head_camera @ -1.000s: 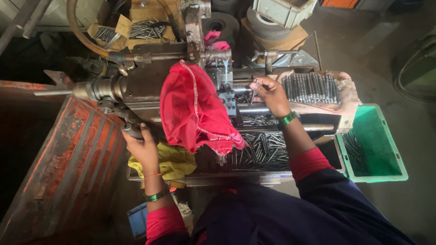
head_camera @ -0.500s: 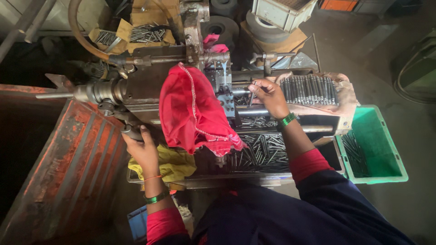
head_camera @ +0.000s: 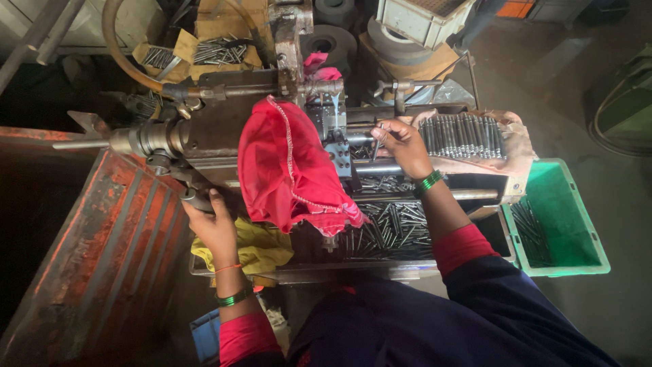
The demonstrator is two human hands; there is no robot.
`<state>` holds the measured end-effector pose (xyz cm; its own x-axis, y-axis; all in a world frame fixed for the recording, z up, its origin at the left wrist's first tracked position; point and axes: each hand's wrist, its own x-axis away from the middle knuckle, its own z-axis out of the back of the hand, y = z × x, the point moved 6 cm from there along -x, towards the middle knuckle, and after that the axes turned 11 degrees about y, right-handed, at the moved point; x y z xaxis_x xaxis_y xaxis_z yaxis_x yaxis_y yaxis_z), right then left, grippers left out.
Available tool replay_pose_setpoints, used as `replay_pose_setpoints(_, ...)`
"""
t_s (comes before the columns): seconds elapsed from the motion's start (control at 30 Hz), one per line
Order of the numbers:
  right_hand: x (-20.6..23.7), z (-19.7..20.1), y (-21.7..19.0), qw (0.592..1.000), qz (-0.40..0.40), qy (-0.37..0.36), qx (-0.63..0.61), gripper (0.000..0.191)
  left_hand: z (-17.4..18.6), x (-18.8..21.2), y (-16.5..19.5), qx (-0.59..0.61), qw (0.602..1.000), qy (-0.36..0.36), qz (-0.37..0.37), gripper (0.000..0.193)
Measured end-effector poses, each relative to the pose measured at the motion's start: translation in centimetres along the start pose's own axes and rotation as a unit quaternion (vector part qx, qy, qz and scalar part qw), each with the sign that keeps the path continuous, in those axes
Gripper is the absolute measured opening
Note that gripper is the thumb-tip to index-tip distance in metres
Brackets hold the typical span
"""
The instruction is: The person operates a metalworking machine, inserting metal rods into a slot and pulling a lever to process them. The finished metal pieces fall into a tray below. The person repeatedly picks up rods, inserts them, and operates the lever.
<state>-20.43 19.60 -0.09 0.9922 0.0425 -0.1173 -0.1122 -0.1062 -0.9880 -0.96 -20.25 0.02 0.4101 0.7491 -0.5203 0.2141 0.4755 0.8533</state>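
Nearest, the left hand (head_camera: pixel 212 228) is closed around a dark machine handle (head_camera: pixel 193 198), just beside the yellow cloth (head_camera: pixel 261 246) at the tray's front edge. Loose metal rods (head_camera: pixel 387 228) fill the tray (head_camera: pixel 339 272); the green bin (head_camera: pixel 567 224) stands off its right edge. The red cloth (head_camera: pixel 288 166) drapes over the machine (head_camera: pixel 210 129). Farther, the right hand (head_camera: pixel 404 144) pinches 1 thin rod (head_camera: pixel 375 148) close beside the tool block (head_camera: pixel 338 146), with a row of rods (head_camera: pixel 462 136) to its right.
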Motion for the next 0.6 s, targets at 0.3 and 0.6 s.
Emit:
replay_pose_setpoints(0.3,0.0,0.1,-0.3,1.0,0.003,0.007,0.008,0.012,-0.3,-0.1,-0.1,0.018,1.0,-0.002,0.008,0.035)
replay_pose_setpoints(0.6,-0.1,-0.3,0.2,1.0,0.016,0.01,0.017,0.013,-0.2,-0.2,-1.2,0.015,1.0,0.0,0.008,0.034)
